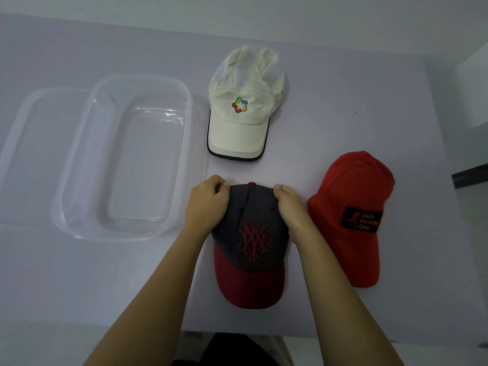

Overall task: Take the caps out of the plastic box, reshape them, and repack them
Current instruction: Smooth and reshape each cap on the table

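Three caps lie on the pale table (79,286), all out of the clear plastic box (126,159), which sits empty at the left with its lid (34,154) flat beside it. The grey cap (250,228) with the dark red brim is right in front of the person, brim pointing toward them. The left hand (206,202) pinches the cloth at one side of its top, and the right hand (287,204) pinches the other side, both closed tight on the cap. I think they hold it this way to pull the round top back into shape (it looks a bit dented on the left). The red cap (351,215) lies just beside it on the right, and the white cap (245,107) rests farther back, near the box. The white one looks crumpled on top, so it may need fixing too. Nothing is packed back yet.
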`<action>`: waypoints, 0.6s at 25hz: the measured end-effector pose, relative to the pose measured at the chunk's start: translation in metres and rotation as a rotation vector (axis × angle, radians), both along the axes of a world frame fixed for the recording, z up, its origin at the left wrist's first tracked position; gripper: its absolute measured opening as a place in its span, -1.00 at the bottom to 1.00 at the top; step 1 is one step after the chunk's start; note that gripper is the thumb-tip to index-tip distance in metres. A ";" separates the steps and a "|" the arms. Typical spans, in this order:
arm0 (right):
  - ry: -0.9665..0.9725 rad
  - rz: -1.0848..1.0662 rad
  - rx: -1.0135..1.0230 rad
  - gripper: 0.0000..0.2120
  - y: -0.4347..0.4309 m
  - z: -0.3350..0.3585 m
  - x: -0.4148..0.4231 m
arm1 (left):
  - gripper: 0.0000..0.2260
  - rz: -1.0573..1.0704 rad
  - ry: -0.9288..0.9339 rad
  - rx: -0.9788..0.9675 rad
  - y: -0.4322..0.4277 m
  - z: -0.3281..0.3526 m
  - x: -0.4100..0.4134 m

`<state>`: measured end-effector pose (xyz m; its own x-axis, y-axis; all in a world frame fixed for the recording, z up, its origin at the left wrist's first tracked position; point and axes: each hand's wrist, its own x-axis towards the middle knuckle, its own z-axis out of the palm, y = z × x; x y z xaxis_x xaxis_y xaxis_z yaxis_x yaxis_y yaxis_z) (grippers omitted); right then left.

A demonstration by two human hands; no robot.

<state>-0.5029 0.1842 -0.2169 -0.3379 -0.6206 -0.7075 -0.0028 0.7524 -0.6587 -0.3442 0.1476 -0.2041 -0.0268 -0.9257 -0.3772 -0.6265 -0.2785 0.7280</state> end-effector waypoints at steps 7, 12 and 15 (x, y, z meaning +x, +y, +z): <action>-0.333 -0.267 -0.011 -0.78 0.005 -0.005 0.009 | -0.79 -0.061 -0.166 -0.091 0.001 -0.003 -0.002; -0.051 -0.107 -0.149 -0.74 0.003 0.004 0.005 | -0.81 -0.025 -0.118 -0.086 0.001 -0.008 -0.001; 0.093 0.020 -0.177 -0.70 0.010 0.006 -0.001 | -0.82 0.043 0.043 -0.115 0.005 0.001 0.001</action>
